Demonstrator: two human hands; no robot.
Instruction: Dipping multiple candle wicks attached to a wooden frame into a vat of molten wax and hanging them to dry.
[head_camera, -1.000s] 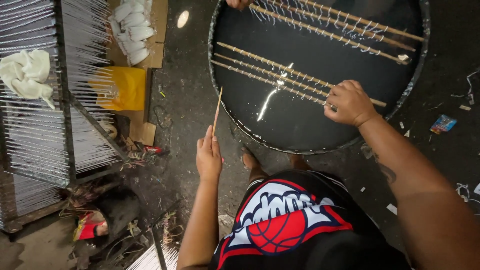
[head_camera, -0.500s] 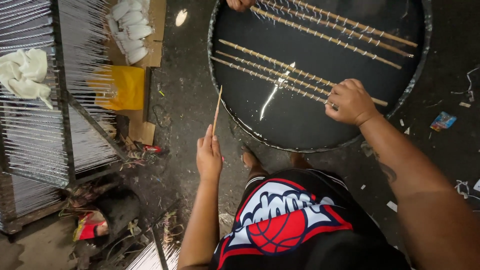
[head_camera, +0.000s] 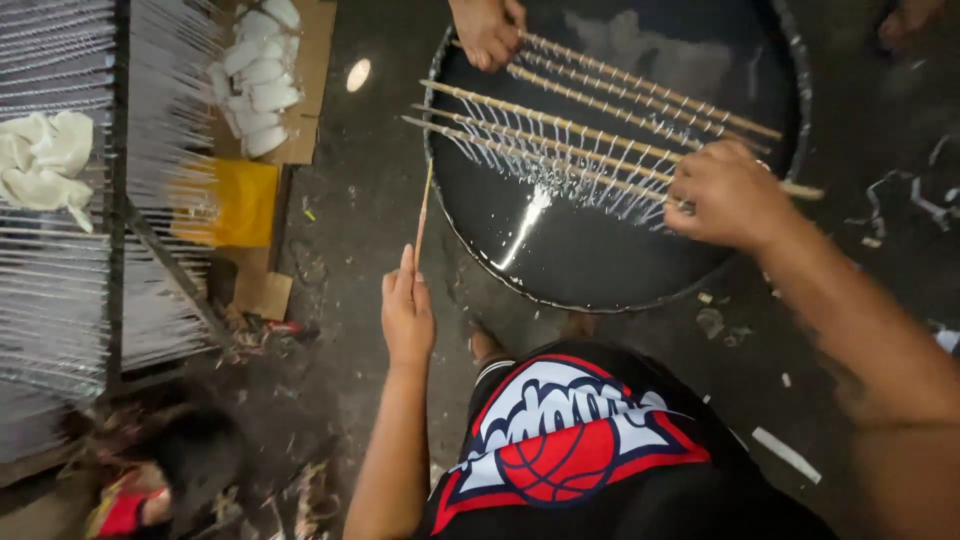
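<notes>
Below, a dark, stained floor (head_camera: 350, 250) littered with scraps is seen from the head view, with a large round black pan (head_camera: 600, 250) of glossy liquid set on it. At the left edge of the floor a metal rack (head_camera: 70, 250) hung with rows of pale strands is seen, with a white cloth (head_camera: 40, 160) on it, a yellow bag (head_camera: 225, 200) beside it, and white lumps (head_camera: 260, 80) on cardboard beyond.

A thin single stick (head_camera: 423, 215) is held upright in the left hand (head_camera: 407, 315), its long axis running nearly straight away from the person, just outside the pan's left rim; the fingers are pressed together along its lower end. Several long sticks (head_camera: 560, 130) hung with white dripping strands are held over the pan, their long axis slanting from far left to near right. Their near ends are gripped by the right hand (head_camera: 730, 195), fingers curled shut around them, blurred by motion. The far ends are held by another person's hand (head_camera: 488, 32), cut off by the top edge. The strands' detail is hard to make out.
</notes>
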